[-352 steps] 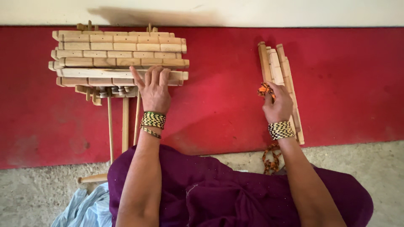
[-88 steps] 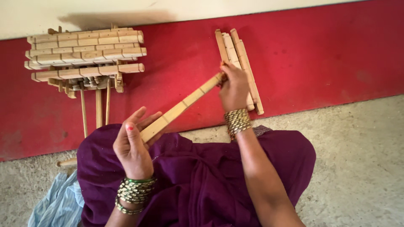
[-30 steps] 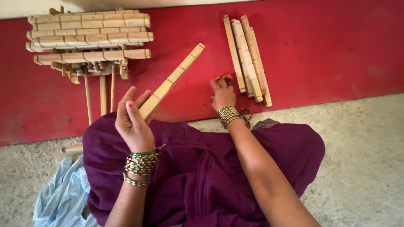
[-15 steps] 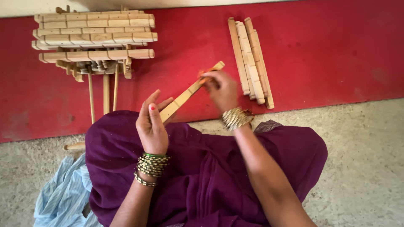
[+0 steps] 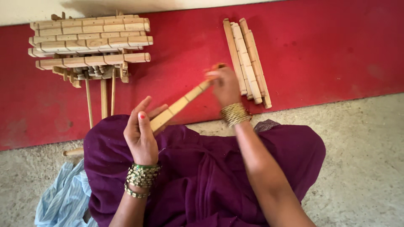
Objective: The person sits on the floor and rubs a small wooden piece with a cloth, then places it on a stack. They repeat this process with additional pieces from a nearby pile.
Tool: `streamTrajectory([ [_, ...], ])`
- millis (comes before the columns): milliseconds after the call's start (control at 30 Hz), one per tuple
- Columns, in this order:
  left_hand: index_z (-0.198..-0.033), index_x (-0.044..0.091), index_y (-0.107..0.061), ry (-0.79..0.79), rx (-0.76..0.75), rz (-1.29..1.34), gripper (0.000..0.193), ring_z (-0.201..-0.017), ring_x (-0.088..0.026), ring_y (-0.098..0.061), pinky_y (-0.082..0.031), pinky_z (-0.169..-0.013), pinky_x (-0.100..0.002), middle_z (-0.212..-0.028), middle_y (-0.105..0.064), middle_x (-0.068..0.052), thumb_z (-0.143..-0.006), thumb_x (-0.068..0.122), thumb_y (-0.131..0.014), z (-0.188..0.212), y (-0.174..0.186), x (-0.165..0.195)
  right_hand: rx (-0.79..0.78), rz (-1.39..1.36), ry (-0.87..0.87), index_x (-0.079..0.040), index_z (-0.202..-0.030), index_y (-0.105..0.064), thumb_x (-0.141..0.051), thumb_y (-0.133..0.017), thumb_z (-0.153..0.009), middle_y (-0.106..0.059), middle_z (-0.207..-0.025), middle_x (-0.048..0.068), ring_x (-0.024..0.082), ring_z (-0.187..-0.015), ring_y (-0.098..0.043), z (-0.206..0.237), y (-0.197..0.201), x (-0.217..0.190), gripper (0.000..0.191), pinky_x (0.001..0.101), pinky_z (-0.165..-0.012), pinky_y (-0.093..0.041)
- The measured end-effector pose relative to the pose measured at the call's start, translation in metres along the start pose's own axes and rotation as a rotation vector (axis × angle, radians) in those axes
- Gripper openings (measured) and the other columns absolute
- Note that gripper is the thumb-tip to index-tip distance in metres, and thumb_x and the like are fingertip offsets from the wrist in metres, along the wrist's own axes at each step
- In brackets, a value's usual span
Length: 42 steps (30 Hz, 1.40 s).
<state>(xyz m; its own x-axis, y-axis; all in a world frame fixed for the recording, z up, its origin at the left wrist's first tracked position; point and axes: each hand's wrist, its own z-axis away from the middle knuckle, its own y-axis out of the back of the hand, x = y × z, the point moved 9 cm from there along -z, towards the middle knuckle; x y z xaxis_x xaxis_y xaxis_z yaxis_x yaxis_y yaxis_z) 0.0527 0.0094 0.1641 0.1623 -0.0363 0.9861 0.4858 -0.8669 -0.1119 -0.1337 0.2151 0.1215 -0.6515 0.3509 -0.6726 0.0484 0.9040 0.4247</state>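
Observation:
My left hand [image 5: 142, 134] grips the near end of a long notched wooden stick [image 5: 181, 104] that slants up to the right over my purple-clad lap. My right hand [image 5: 224, 83], blurred by motion, is closed over the stick's far end. Just right of that hand lies a small row of similar wooden sticks [image 5: 248, 59] on the red mat [image 5: 328, 50]. A bigger stack of wooden sticks [image 5: 90, 42] sits at the upper left, with thin rods sticking out beneath it.
The red mat runs across the top half and meets a white wall at the far edge. Grey speckled floor [image 5: 362, 159] lies to the right. A light blue striped cloth [image 5: 63, 199] is bunched at my left side, by a loose wooden rod [image 5: 72, 151].
My right hand has come back from the row of sticks on the right and closed on the far end of the slanted stick; my left hand has kept its hold on it.

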Motion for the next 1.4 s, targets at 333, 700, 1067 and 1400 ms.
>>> streamTrajectory([
  [333,-0.141,0.002,-0.055,-0.173,-0.066,-0.151,0.045,-0.094,-0.018,-0.077,-0.053,-0.067,-0.023,-0.101,-0.078,-0.015,-0.102,0.025,-0.062,-0.011,0.001,0.027,0.079,-0.931,-0.883,0.002,-0.105,-0.067,0.010,-0.056,-0.092,-0.072,-0.099,0.014,0.019,-0.081,-0.068,0.041,0.014,0.150,0.019,0.0309,-0.065,-0.059],
  [700,-0.130,-0.003,-0.057,0.100,-0.030,0.332,0.043,-0.115,-0.033,-0.070,-0.065,-0.091,-0.045,-0.122,-0.068,-0.025,-0.101,0.027,-0.059,-0.021,0.011,-0.016,0.294,-1.283,-0.881,-0.006,-0.108,-0.069,0.000,-0.056,-0.095,-0.071,-0.112,0.014,0.025,-0.095,-0.070,0.035,0.035,0.137,0.019,0.0404,-0.075,-0.062],
  [1067,-0.111,-0.010,-0.060,0.503,0.061,0.548,0.048,-0.103,-0.039,-0.072,-0.066,-0.085,-0.047,-0.114,-0.068,-0.029,-0.106,0.034,-0.043,-0.026,0.017,-0.079,0.177,0.057,-0.297,-0.002,-0.112,-0.068,0.013,-0.066,-0.084,-0.073,-0.113,0.015,0.025,-0.103,-0.074,0.007,0.083,0.082,0.032,0.0377,-0.091,-0.060],
  [1400,-0.121,-0.006,-0.061,0.205,0.015,0.309,0.041,-0.104,-0.029,-0.073,-0.066,-0.087,-0.041,-0.116,-0.071,-0.023,-0.108,0.028,-0.043,-0.019,-0.014,-0.041,-0.337,0.204,0.000,-0.008,-0.094,-0.074,0.009,-0.065,-0.089,-0.073,-0.107,0.005,0.020,-0.104,-0.069,-0.002,-0.013,-0.092,0.020,0.0359,-0.097,-0.057],
])
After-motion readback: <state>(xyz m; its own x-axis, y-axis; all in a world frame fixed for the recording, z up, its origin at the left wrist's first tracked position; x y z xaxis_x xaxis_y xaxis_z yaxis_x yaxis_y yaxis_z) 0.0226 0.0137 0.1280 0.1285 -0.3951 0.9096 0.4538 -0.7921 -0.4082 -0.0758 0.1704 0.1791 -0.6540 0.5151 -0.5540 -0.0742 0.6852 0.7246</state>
